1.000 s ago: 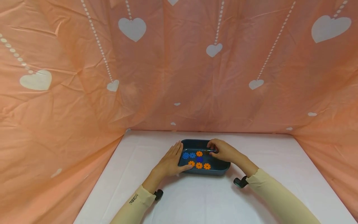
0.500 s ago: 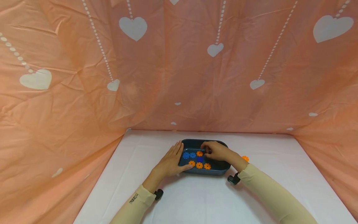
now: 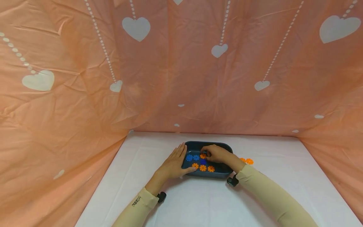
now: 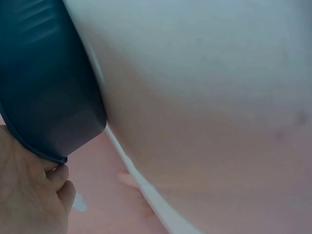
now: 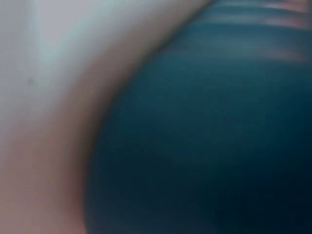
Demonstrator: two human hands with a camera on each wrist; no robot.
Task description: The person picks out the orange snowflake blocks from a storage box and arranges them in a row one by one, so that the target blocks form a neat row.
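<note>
Where the right hand [image 3: 217, 154] reaches: inside the tray [image 3: 210, 175], bent fingers at the rear orange disc [image 3: 203, 156]; can't tell if they pinch it.
Left hand [image 3: 173, 165]: straight fingers together along tray's left rim, thumb apart, by the near-left orange disc [image 3: 195, 165].
Tray: on white table [image 3: 195, 208].
Disc risk: dark blue piece [image 3: 203, 162] could get knocked, sitting just beside those fingers.
Sleeve risk: right sleeve [image 3: 269, 189] could brush the outer orange discs [image 3: 249, 161].
Left sleeve [image 3: 133, 212] print: dark mark [image 3: 136, 201], unreadable; no brand visible.
</note>
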